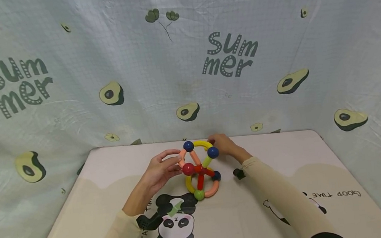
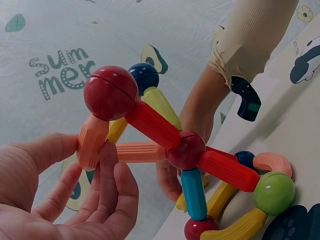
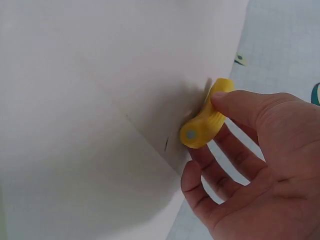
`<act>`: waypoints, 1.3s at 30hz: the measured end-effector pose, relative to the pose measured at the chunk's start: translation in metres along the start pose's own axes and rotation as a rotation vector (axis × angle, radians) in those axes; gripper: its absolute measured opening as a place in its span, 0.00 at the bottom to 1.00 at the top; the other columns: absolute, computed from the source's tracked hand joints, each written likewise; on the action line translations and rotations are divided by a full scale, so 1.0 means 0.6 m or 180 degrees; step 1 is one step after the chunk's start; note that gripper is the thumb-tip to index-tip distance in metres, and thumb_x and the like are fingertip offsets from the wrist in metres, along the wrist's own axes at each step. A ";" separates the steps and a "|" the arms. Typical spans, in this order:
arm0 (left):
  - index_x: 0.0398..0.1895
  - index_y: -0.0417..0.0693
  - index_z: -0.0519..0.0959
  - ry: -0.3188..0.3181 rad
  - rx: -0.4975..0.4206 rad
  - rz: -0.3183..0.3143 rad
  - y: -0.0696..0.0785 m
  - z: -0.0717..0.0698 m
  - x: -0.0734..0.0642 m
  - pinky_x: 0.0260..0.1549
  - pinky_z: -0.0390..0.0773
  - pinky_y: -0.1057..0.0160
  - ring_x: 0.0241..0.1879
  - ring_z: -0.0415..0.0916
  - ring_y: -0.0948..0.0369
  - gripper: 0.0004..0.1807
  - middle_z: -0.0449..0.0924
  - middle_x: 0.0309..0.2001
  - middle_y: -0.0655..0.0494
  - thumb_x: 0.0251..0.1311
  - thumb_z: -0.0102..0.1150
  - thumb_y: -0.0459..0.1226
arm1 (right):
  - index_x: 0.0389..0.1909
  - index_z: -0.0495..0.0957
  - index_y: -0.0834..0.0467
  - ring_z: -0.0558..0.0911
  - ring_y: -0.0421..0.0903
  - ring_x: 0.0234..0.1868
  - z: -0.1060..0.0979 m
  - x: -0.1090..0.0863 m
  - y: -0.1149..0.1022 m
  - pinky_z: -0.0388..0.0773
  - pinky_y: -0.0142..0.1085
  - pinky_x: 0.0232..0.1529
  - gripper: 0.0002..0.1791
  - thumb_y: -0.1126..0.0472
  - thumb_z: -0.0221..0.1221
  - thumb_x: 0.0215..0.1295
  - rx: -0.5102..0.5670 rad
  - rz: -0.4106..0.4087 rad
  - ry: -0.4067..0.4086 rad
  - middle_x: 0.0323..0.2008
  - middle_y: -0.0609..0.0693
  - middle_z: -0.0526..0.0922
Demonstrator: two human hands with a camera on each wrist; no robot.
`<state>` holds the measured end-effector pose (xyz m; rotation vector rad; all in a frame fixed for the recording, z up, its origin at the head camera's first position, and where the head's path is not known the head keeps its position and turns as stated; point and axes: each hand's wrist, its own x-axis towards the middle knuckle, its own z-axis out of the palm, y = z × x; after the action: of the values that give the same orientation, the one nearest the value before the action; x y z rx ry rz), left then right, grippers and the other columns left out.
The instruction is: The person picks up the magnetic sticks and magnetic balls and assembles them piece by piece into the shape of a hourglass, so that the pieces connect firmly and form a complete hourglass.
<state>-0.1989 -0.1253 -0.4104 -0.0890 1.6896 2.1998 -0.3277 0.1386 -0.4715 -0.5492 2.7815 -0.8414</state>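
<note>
A magnetic stick-and-ball structure (image 1: 199,170) stands on the table, its colored rods joined by red, blue and green balls. My left hand (image 1: 159,173) pinches an orange curved rod (image 2: 93,142) on its left side, just beneath a large red ball (image 2: 110,93). Behind the structure, my right hand (image 3: 280,150) holds a loose yellow curved rod (image 3: 206,121) between thumb and fingers, near the table's far edge. A grey disc shows on that rod's end. From a central red ball (image 2: 186,150), several rods branch out, including a blue one (image 2: 194,194) downward.
The pale table (image 1: 248,220) carries panda prints and lettering. Its far edge meets a hanging cloth (image 1: 143,62) with avocado prints. Black wrist devices (image 1: 150,221) are strapped at both sleeves.
</note>
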 end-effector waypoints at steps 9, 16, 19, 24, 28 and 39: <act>0.65 0.41 0.73 0.0024 0.0062 0.0022 -0.001 0.002 0.000 0.47 0.84 0.59 0.36 0.85 0.55 0.23 0.83 0.37 0.52 0.70 0.63 0.36 | 0.43 0.82 0.59 0.83 0.55 0.50 -0.053 -0.042 0.008 0.81 0.47 0.51 0.08 0.66 0.67 0.64 0.0277 -0.0023 -0.0047 0.47 0.57 0.86; 0.65 0.41 0.73 0.0019 0.0063 0.0001 -0.004 0.001 0.000 0.47 0.84 0.59 0.37 0.85 0.54 0.23 0.82 0.38 0.51 0.70 0.64 0.36 | 0.45 0.82 0.57 0.86 0.51 0.45 -0.093 -0.092 0.015 0.85 0.41 0.37 0.09 0.64 0.68 0.66 0.0662 -0.0315 -0.0011 0.46 0.55 0.86; 0.66 0.41 0.73 0.0025 0.0067 0.0001 -0.005 0.000 0.000 0.47 0.84 0.59 0.37 0.85 0.55 0.23 0.82 0.38 0.51 0.70 0.64 0.36 | 0.48 0.82 0.57 0.86 0.50 0.44 -0.106 -0.116 0.014 0.85 0.42 0.37 0.11 0.63 0.68 0.67 0.0950 -0.0296 -0.0055 0.47 0.56 0.86; 0.66 0.41 0.72 0.0019 0.0095 0.0025 -0.004 0.000 0.000 0.47 0.83 0.59 0.37 0.85 0.55 0.24 0.83 0.38 0.51 0.70 0.64 0.37 | 0.53 0.80 0.57 0.87 0.51 0.40 -0.121 -0.151 0.017 0.86 0.44 0.36 0.14 0.61 0.67 0.69 0.1313 -0.0263 -0.0066 0.48 0.58 0.86; 0.66 0.41 0.72 0.0014 0.0098 0.0015 -0.005 -0.001 0.000 0.47 0.83 0.59 0.37 0.85 0.55 0.25 0.83 0.38 0.52 0.70 0.64 0.37 | 0.55 0.79 0.55 0.87 0.52 0.41 -0.124 -0.177 0.020 0.86 0.45 0.36 0.15 0.60 0.66 0.70 0.1488 -0.0309 -0.0065 0.50 0.58 0.85; 0.66 0.42 0.73 0.0039 0.0067 0.0001 -0.004 0.000 0.000 0.46 0.84 0.59 0.37 0.85 0.55 0.24 0.82 0.40 0.51 0.70 0.64 0.37 | 0.56 0.79 0.51 0.85 0.56 0.46 -0.114 -0.234 0.005 0.86 0.46 0.36 0.16 0.56 0.66 0.70 0.1923 -0.0293 -0.0096 0.54 0.56 0.82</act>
<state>-0.1979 -0.1246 -0.4127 -0.0970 1.7191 2.1856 -0.2189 0.2309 -0.4076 -0.5639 2.3037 -1.5856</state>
